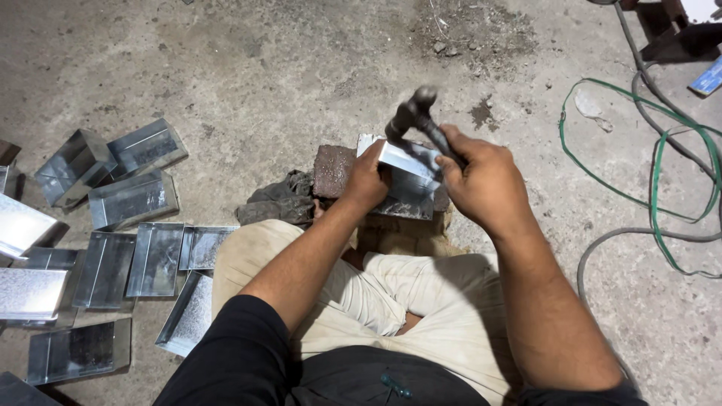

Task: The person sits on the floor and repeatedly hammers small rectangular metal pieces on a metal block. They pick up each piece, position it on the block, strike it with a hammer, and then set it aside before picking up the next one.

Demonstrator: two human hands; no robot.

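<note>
two bare hands work at the centre of the frame, above the person's folded legs in pale trousers (391, 293). the right hand (481, 180) is closed around the dark handle of a hammer (416, 113), whose head sits just above and left of the knuckles, tilted toward the upper left. the left hand (366, 184) is clamped on the near edge of a folded sheet-metal piece (406, 162), pressing it down; its fingers curl over the shiny fold. that piece lies across a reddish-brown brick (333, 169), just left of centre, on the concrete floor (263, 75). a crumpled grey rag (278, 199) lies touching the brick's left side. at the left of the frame, a scatter of shallow metal trays (135, 199) lies open side up, some overlapping, some side by side. at the right, a green cable (654, 188) and a grey hose (639, 233) loop over the floor, well apart from the hands.
</note>
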